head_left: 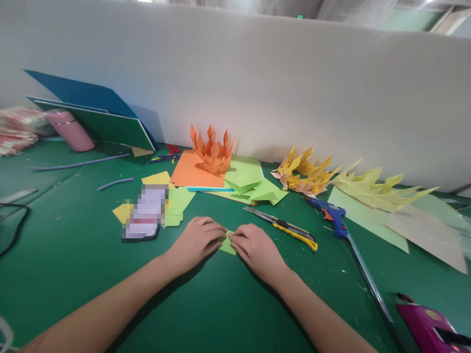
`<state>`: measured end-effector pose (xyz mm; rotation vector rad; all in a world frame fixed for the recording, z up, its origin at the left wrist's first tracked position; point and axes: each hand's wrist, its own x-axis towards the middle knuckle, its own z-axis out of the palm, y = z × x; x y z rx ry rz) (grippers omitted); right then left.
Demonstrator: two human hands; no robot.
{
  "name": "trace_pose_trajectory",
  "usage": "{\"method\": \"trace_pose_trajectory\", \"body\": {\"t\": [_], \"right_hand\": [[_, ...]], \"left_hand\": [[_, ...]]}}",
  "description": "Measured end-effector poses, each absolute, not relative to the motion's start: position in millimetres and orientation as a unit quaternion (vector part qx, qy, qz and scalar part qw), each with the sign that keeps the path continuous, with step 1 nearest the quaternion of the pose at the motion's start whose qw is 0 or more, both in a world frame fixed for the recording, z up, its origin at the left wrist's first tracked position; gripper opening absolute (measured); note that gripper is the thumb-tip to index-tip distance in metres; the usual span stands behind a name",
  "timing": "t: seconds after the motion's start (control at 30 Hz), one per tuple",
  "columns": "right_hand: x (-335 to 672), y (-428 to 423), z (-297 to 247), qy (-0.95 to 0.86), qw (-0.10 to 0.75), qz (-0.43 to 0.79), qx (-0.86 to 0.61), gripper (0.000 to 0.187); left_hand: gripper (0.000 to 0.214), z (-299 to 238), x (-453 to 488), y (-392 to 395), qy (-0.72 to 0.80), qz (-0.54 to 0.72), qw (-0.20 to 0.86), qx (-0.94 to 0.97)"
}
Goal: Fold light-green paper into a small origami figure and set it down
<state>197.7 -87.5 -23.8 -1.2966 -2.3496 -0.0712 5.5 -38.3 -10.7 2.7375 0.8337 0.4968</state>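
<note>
Both of my hands rest on the green table (73, 255) over a small light-green folded paper (227, 244). My left hand (196, 241) has its fingers curled and pressed down on the paper's left side. On the paper's right side lies my right hand (255, 247), fingertips pinching its edge. Most of the paper is hidden under the fingers. Just behind my right hand lies a yellow-and-black utility knife (285, 228).
An orange paper crown (212, 149) stands on orange and green sheets (245, 176) at the back. Yellow folded paper pieces (307, 174), a blue glue gun (333, 215), a metal ruler (368, 282), a pink cylinder (69, 130), leaning boards (99, 117) and a magenta object (429, 326) surround the hands.
</note>
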Motion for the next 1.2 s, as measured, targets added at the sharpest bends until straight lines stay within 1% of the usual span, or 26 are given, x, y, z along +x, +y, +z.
{"method": "trace_pose_trajectory", "body": {"t": [0.23,0.47,0.63,0.73,1.1,1.2], "right_hand": [[210,-91,-24,-0.83,0.241,-0.034,-0.501,0.028],[207,-87,-24,-0.849,0.231,-0.041,-0.474,0.023],[200,-83,-22,-0.861,0.204,-0.038,-0.464,0.024],[201,-83,-21,-0.859,0.204,-0.032,-0.468,0.025],[208,-89,-17,-0.85,0.246,-0.01,-0.467,0.031],[208,-89,-20,-0.84,0.27,-0.002,-0.471,0.028]], "left_hand": [[0.018,-8,6,-38,0.301,0.145,0.119,0.935],[0.027,-10,6,-40,0.297,0.13,0.088,0.942],[0.025,-10,7,-41,0.316,0.14,0.075,0.935],[0.022,-10,5,-40,0.333,0.147,0.065,0.929],[0.016,-7,3,-42,0.347,0.163,0.028,0.923],[0.016,-9,3,-43,0.362,0.164,0.041,0.917]]}}
